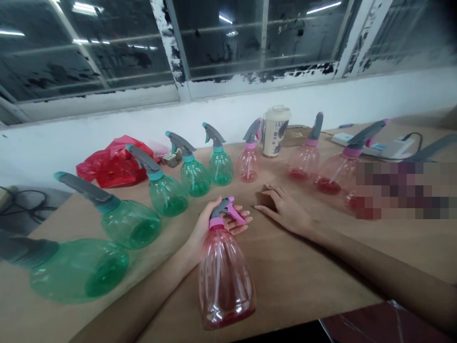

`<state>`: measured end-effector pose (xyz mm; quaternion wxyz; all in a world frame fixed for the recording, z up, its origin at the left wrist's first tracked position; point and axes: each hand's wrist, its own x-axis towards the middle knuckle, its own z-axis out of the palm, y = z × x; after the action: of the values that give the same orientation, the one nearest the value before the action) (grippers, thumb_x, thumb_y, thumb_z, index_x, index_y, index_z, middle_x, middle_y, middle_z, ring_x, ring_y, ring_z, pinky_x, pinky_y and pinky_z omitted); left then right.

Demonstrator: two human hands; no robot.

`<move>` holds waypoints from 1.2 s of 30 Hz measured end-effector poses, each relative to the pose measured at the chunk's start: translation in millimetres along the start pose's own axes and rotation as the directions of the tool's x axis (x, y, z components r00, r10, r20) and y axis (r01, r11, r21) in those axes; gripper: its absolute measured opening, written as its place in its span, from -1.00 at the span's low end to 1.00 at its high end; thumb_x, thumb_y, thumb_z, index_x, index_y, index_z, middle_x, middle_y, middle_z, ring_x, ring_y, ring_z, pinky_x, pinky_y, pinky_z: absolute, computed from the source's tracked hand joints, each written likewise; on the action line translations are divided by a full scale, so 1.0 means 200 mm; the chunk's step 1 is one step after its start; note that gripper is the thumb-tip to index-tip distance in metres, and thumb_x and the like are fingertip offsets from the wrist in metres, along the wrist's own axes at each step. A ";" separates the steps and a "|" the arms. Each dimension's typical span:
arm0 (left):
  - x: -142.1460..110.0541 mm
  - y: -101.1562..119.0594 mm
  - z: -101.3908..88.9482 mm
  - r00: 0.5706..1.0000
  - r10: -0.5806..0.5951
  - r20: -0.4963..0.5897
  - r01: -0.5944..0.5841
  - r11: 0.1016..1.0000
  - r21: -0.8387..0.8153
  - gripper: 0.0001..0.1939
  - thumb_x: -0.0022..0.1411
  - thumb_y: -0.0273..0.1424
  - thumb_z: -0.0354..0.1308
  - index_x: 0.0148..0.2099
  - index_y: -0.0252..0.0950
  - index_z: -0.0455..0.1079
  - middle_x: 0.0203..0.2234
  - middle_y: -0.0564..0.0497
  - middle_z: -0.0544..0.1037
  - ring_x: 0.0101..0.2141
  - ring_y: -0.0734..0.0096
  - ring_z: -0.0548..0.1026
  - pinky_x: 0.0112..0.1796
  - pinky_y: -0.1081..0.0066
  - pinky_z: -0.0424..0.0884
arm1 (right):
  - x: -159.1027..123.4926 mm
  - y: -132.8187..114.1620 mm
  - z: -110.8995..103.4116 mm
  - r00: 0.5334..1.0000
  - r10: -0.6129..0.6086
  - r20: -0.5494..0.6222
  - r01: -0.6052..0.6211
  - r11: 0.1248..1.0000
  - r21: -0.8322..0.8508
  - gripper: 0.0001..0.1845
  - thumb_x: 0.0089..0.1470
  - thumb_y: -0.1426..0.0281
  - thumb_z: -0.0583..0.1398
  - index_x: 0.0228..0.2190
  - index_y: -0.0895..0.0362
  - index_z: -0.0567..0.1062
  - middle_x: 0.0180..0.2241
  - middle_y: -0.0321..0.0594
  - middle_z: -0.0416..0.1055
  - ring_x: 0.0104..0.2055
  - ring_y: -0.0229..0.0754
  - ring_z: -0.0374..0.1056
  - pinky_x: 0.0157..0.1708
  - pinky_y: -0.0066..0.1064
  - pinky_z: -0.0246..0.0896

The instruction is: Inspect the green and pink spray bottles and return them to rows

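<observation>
A clear pink spray bottle [227,278] with a grey and magenta trigger head is in front of me, its base toward me. My left hand [207,221] is at its neck, with the fingers loosely stretched behind the trigger; the palm is partly hidden. A little red liquid lies at its bottom. My right hand [285,207] rests on the table to the right, holding nothing, fingers bent and the thumb apart from them. Nearest beyond the hands stand a small pink spray bottle [248,164] and a green spray bottle [221,166].
Several green spray bottles [132,224] curve along the left; more pink ones [303,162] stand at the right. A paper cup [274,133], a red plastic bag [117,162] and a white power strip [387,145] lie toward the wall. The table's [285,295] front edge is near me.
</observation>
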<state>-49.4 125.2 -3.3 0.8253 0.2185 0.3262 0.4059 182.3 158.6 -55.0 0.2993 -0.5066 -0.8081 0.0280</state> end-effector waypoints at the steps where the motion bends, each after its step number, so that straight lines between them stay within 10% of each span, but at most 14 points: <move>1: 0.00 0.00 0.00 1.000 -0.002 -0.010 0.002 1.000 0.006 -0.56 0.28 -0.18 -0.05 -0.18 -0.49 0.45 -0.29 -0.26 0.57 -0.20 0.12 0.54 -0.10 0.21 0.40 | 0.00 0.00 0.00 1.000 -0.002 0.005 0.002 1.000 -0.001 -0.44 0.13 0.00 0.03 -0.07 0.18 0.36 0.04 0.05 0.29 0.15 0.05 0.17 0.14 -0.05 0.09; 9: -0.03 -0.01 0.04 0.996 0.068 0.050 -0.075 0.984 0.159 -0.68 0.24 -0.29 0.04 -0.48 -0.37 0.39 -0.64 -0.03 0.45 -0.60 0.43 0.44 -0.42 0.40 0.40 | 0.00 0.01 -0.01 0.998 -0.014 0.054 0.014 1.000 0.001 -0.41 0.13 0.00 0.01 0.01 0.15 0.35 0.11 0.04 0.26 0.21 0.07 0.11 0.16 0.01 0.04; 20: 0.00 0.01 0.01 1.000 -0.017 0.023 0.018 0.999 -0.034 -0.62 0.31 -0.22 -0.06 -0.20 -0.42 0.43 -0.38 -0.18 0.58 -0.25 0.11 0.57 -0.11 0.18 0.41 | 0.00 0.00 -0.07 0.989 -0.014 0.148 0.021 0.999 -0.045 -0.32 0.14 -0.03 -0.02 0.07 0.23 0.32 0.17 0.06 0.19 0.24 0.04 0.06 0.21 -0.06 -0.02; 36: -0.05 -0.03 0.03 0.999 -0.007 0.034 0.003 0.992 0.124 -0.72 0.21 -0.28 0.06 -0.39 -0.39 0.43 -0.59 -0.08 0.50 -0.53 0.33 0.50 -0.29 0.30 0.42 | -0.01 0.00 -0.08 0.989 -0.028 0.144 0.035 0.998 -0.045 -0.36 0.15 0.00 0.00 0.09 0.15 0.32 0.19 -0.03 0.18 0.25 0.02 0.05 0.22 -0.05 -0.04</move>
<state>-46.0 114.3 1.5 0.8167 0.2752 0.3371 0.3791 190.6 153.0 -43.6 0.2289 -0.4973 -0.8358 0.0402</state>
